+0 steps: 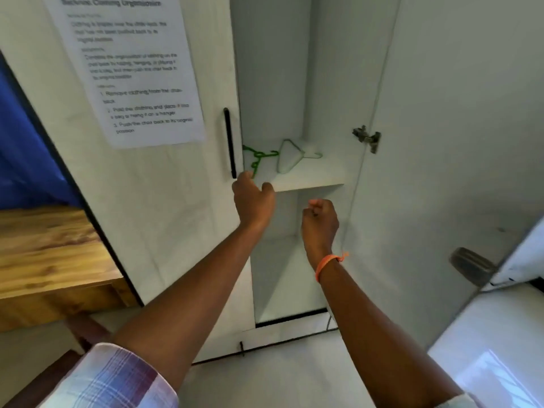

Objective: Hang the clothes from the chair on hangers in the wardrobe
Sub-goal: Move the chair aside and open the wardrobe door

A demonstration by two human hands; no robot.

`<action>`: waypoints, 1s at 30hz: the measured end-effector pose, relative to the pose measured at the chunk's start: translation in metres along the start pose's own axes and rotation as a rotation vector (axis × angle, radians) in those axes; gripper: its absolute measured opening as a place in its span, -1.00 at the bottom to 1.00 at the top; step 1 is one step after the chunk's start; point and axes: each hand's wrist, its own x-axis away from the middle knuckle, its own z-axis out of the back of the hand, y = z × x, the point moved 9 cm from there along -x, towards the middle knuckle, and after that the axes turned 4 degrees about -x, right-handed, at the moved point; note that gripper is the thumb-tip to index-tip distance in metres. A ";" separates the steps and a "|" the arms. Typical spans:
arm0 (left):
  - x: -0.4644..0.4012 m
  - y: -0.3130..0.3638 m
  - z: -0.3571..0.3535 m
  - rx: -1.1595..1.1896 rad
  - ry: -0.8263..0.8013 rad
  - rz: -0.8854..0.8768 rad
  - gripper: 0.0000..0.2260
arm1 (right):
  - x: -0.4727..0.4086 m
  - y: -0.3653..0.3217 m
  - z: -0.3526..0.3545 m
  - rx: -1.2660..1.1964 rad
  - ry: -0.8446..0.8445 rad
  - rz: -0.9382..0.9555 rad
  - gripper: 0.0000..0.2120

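The white wardrobe stands open, with a shelf (pixel 309 179) at mid height. On the shelf lie a green hanger (pixel 256 158) at the left and a white hanger (pixel 290 156) beside it. My left hand (pixel 253 198) reaches up to the shelf's front edge, its fingertips touching the lower end of the green hanger, fingers relaxed. My right hand (pixel 319 220), with an orange band at the wrist, hovers below the shelf with fingers curled and nothing in it. No clothes or chair are in view.
The left wardrobe door (pixel 164 201) is closed, with a black handle (pixel 229 142) and a taped paper sheet (pixel 129 66). The right door (pixel 456 142) swings open. A wooden table (pixel 50 254) stands at the left, a white appliance (pixel 500 334) at the lower right.
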 end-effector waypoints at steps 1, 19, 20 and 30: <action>-0.014 -0.005 0.009 -0.012 0.059 0.016 -0.52 | -0.008 -0.001 -0.026 -0.001 -0.069 0.004 -0.81; -0.101 -0.023 0.015 0.120 0.091 0.028 -0.79 | -0.056 -0.023 -0.226 -0.315 -0.657 0.043 -0.79; -0.095 -0.020 0.019 0.093 0.107 0.011 -0.80 | -0.053 -0.026 -0.219 -0.305 -0.628 0.044 -0.79; 0.007 -0.019 0.101 0.097 -0.013 -0.095 -0.82 | 0.065 -0.040 -0.150 -0.117 -0.380 0.363 -0.79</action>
